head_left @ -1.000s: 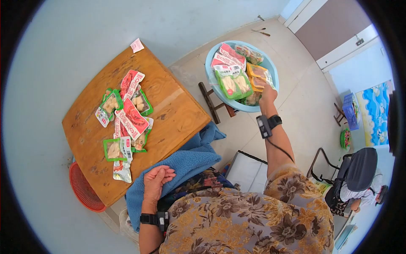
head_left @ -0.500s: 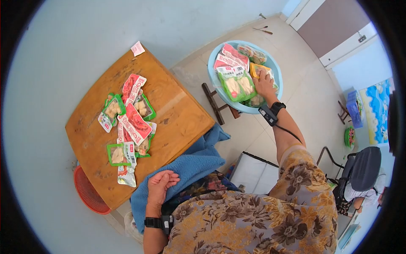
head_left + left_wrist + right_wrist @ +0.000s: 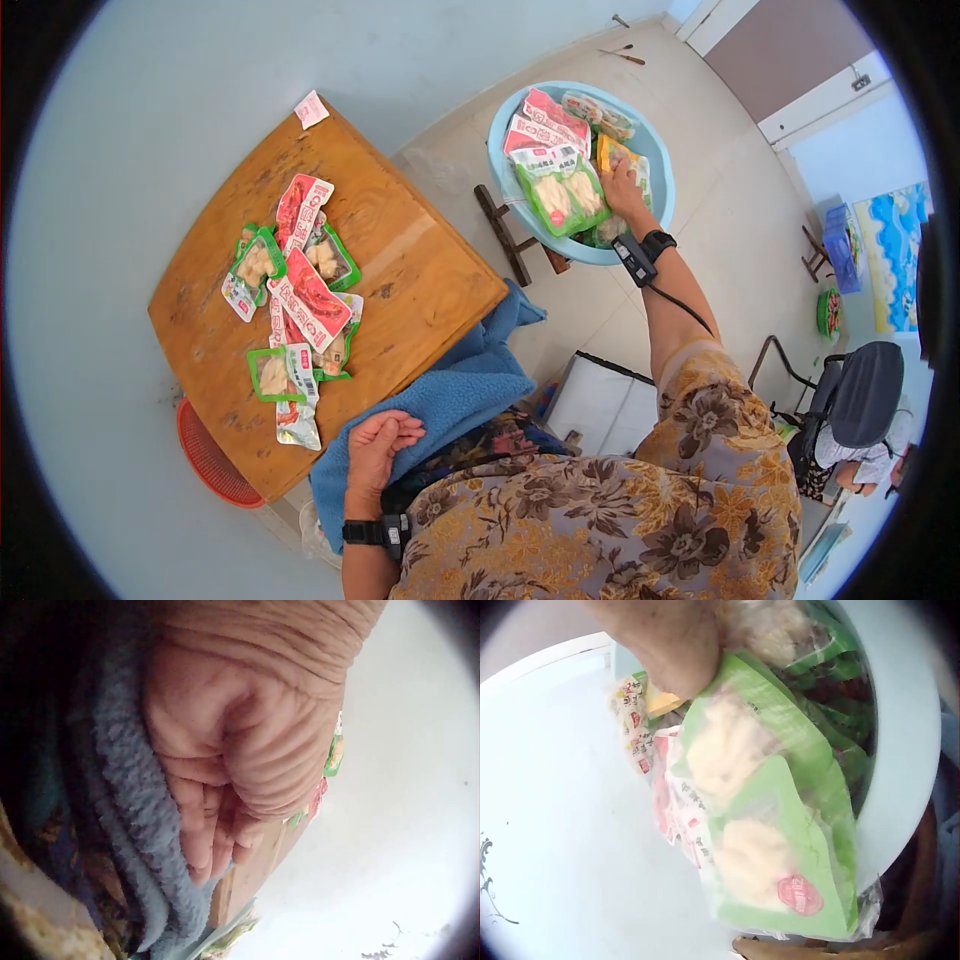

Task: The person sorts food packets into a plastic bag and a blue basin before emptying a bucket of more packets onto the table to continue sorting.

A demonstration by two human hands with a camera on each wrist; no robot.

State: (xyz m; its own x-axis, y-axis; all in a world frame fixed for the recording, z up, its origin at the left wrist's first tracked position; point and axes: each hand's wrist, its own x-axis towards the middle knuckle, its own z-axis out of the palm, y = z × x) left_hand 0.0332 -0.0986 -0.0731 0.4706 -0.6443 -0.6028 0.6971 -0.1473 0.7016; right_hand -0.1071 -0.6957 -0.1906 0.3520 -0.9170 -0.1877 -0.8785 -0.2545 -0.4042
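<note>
A light-blue basin (image 3: 660,185) holds several food packets. My right hand (image 3: 626,188) is inside it, its bent fingers gripping a yellow packet (image 3: 608,150); the fingertips are partly hidden. Next to that hand lies a green-edged pack (image 3: 560,195) with two pale pieces showing through clear windows, also large in the right wrist view. Red-and-white packets (image 3: 550,118) and another clear packet (image 3: 598,114) lie toward the far side. On the blue fleece cloth (image 3: 455,385) over the lap rests my left hand (image 3: 378,447), palm up, fingers loosely curled, holding nothing.
A wooden table (image 3: 410,270) on the left bears a loose pile of red and green food packets (image 3: 312,300). The basin stands on a wooden stool (image 3: 500,235). A red plastic basket (image 3: 215,465) sits below the table. Another person (image 3: 850,465) is at the far right.
My right hand first held the yellow packet near the basin's near right side, then spread over it farther in. Now its fingers have drawn together on that packet. The left hand stays in place.
</note>
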